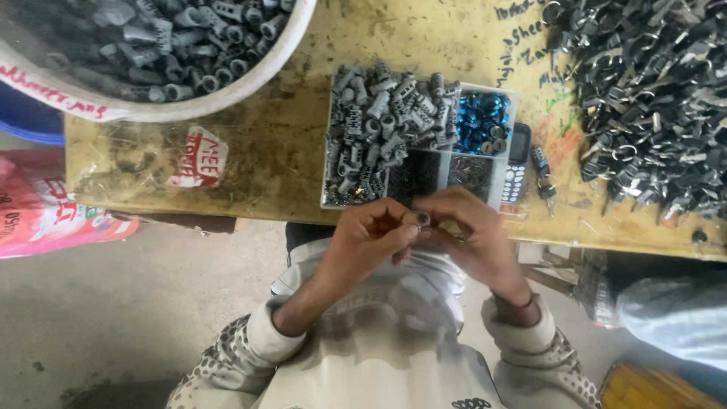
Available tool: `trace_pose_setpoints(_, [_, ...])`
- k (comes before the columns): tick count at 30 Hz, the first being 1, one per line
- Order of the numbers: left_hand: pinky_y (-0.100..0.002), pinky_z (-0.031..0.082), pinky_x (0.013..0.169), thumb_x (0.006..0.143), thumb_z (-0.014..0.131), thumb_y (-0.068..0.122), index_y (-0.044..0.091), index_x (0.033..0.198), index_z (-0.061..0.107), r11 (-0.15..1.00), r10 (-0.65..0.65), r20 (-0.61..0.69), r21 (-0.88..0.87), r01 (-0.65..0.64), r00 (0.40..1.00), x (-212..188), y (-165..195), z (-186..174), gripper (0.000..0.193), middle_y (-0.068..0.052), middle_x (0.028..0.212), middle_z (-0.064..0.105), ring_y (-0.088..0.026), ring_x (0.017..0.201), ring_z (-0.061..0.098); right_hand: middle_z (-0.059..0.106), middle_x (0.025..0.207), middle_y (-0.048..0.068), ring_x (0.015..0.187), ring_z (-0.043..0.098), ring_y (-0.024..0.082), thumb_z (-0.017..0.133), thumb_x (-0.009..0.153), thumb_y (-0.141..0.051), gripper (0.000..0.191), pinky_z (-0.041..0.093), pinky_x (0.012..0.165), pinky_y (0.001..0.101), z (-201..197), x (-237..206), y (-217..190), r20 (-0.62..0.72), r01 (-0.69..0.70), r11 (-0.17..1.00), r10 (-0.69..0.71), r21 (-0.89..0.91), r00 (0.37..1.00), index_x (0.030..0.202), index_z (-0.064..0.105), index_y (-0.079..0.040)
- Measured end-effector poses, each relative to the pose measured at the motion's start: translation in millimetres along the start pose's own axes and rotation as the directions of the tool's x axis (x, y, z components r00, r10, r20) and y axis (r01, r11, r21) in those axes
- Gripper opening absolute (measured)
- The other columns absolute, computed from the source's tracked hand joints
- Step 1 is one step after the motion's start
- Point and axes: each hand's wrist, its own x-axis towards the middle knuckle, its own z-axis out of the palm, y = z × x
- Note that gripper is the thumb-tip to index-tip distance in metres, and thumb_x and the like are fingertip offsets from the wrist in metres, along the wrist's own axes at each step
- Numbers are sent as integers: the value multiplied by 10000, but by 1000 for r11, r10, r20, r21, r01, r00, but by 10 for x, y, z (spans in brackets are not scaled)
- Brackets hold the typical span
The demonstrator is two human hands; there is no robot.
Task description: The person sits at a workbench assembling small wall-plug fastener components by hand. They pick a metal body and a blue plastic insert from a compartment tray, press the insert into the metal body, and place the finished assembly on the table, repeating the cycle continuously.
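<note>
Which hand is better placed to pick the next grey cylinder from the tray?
Probably the right hand: it lies nearer the tray, while the left hand pinches the small grey cylinder.

I had both forearms raised in front of my chest, elbows out, wrists bent inward. My left hand (371, 231) was curled, thumb and forefinger pinched together at the tips. My right hand (473, 235) met it, fingers (439, 206) bent and closed against the left fingertips.
</note>
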Motion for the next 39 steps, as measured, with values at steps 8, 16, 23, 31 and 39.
trace_pose_setpoints(8, [-171, 450, 539, 925, 742, 85, 4, 937, 706, 971, 39, -117, 238, -10, 992, 20, 27, 94, 89, 16, 764, 672, -9, 641, 558, 693, 1276, 113, 1183, 690, 298, 814, 776, 64, 395, 605, 916, 314, 26, -85, 25, 4, 358, 850, -387, -387, 922, 1099, 635, -75])
trace_pose_setpoints(16, [-183, 430, 527, 910, 752, 60, -7, 879, 707, 977, 1, -215, 210, 45, 977, -7, 27, 106, 86, 3, 722, 671, -21, 612, 547, 709, 1187, 96, 1031, 745, 232, 756, 847, 84, 342, 637, 802, 289, 105, -121, -116, -126, 193, 867, -279, -459, 952, 1145, 704, -76])
trace_pose_setpoints(23, [-180, 445, 541, 916, 752, 61, 2, 892, 697, 981, 25, -198, 195, 14, 980, -23, 56, 163, 84, 15, 735, 667, -14, 629, 558, 704, 1201, 102, 1054, 744, 237, 729, 852, 109, 357, 633, 825, 296, 44, -159, -101, -118, 222, 874, -299, -432, 947, 1157, 677, -70])
trace_pose_setpoints(31, [-168, 453, 564, 927, 731, 52, 18, 921, 668, 963, 98, -182, 267, -47, 978, -60, 19, 215, 73, 17, 777, 673, -6, 664, 561, 702, 1181, 94, 1046, 735, 250, 764, 841, 95, 352, 629, 845, 309, 13, -219, -109, -98, 289, 835, -374, -468, 922, 1142, 707, -78])
trace_pose_setpoints(39, [-255, 599, 696, 948, 666, -7, -43, 1087, 613, 699, 486, -19, 609, -375, 874, -60, -5, 322, 153, -102, 997, 653, -164, 844, 696, 703, 1124, 105, 939, 752, 254, 779, 813, 71, 336, 625, 783, 319, 100, -279, -146, -125, 246, 770, -388, -589, 913, 1124, 720, -43])
